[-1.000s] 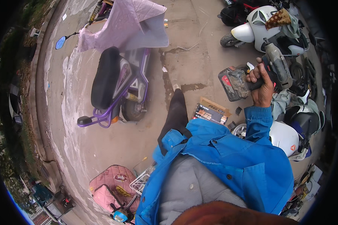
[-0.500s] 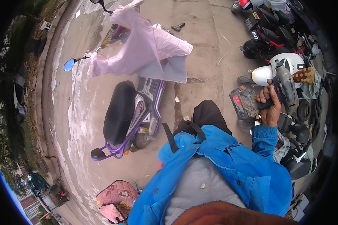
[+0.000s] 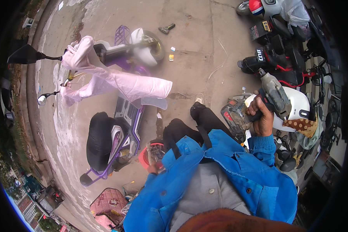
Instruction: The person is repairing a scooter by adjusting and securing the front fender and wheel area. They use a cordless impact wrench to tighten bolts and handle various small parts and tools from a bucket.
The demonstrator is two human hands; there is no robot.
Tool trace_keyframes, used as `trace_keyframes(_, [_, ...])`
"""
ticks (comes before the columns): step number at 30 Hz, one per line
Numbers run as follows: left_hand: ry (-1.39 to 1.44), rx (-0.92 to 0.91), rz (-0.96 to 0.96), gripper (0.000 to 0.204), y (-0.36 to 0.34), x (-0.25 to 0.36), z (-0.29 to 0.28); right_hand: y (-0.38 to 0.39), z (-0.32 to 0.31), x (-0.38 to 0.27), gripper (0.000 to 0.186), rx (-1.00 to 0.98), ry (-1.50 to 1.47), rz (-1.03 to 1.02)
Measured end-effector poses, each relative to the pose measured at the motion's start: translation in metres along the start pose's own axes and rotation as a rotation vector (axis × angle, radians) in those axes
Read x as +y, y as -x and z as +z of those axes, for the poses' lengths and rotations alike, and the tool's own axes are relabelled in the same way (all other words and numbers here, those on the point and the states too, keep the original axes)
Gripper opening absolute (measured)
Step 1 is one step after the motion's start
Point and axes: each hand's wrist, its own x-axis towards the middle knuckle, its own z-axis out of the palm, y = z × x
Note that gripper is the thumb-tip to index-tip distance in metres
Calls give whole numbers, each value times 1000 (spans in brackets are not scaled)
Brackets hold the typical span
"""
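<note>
My right hand (image 3: 262,116) is closed round the grip of a worn cordless impact wrench (image 3: 274,96). The wrench's nose points away from me, and its battery pack sits left of the hand. Low on my left, my left hand (image 3: 154,169) is at the rim of a red plastic basket (image 3: 144,157), closed on it and partly hidden by my jacket. Greyish items inside the basket are too blurred to name. Left of the basket stands a purple electric scooter (image 3: 133,131) with a black seat (image 3: 98,141) and a pink quilted wind cover (image 3: 120,83) over its handlebars.
A dark pistol-shaped tool (image 3: 167,29) lies on the concrete ahead, with a thin pale cord (image 3: 216,67) nearby. Parked scooters (image 3: 274,58) line the right side, one with a white body (image 3: 299,108). A pink quilted cover (image 3: 109,203) lies at lower left.
My view has shifted, and the purple scooter's front now shows more. The red basket and my left hand have come out from behind my jacket. My right hand keeps holding the impact wrench.
</note>
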Motion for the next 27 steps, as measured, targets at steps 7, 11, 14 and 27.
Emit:
trace_keyframes(7, [332,-13,-49,28,-13,52,177,-166,24,-25,52,-90,286,100])
trace_keyframes(11, [463,-12,-80,26,-27,87,300,-247,51,-22,50,-199,396,206])
trace_keyframes(14, [435,41,-90,26,-38,158,392,-309,75,-7,51,-259,495,269])
trace_keyframes(27, [353,109,-140,17,-240,243,579,-582,123,210,37,-617,947,445])
